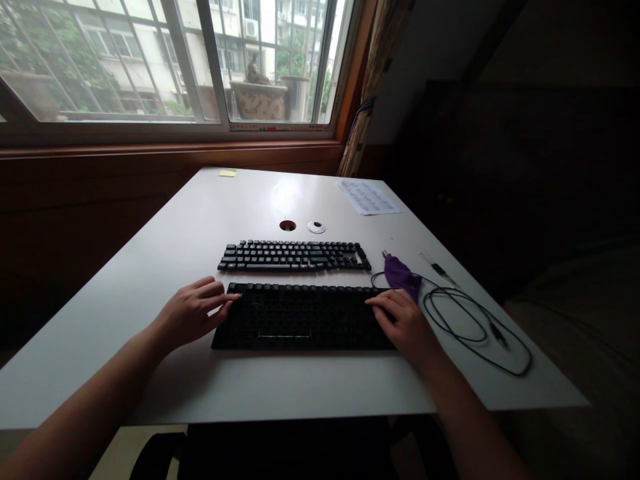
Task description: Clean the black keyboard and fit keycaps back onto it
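Note:
A black keyboard (300, 317) lies on the white table (165, 267) right in front of me. My left hand (193, 310) rests at its left end, fingers stretched toward the keys and touching the edge. At the right end my right hand (403, 320) lies flat with its fingers spread over the keys. Neither hand holds anything. Just behind it, a second, smaller black keyboard (295, 256) lies parallel.
A purple cloth (401, 273) and a looped black cable (475, 327) lie right of the keyboards, with a small tool (439, 268) beyond. A printed sheet (369, 198), a yellow note (227, 173), a cable hole (287, 225) and its white cap (316, 227) sit farther back, below the window.

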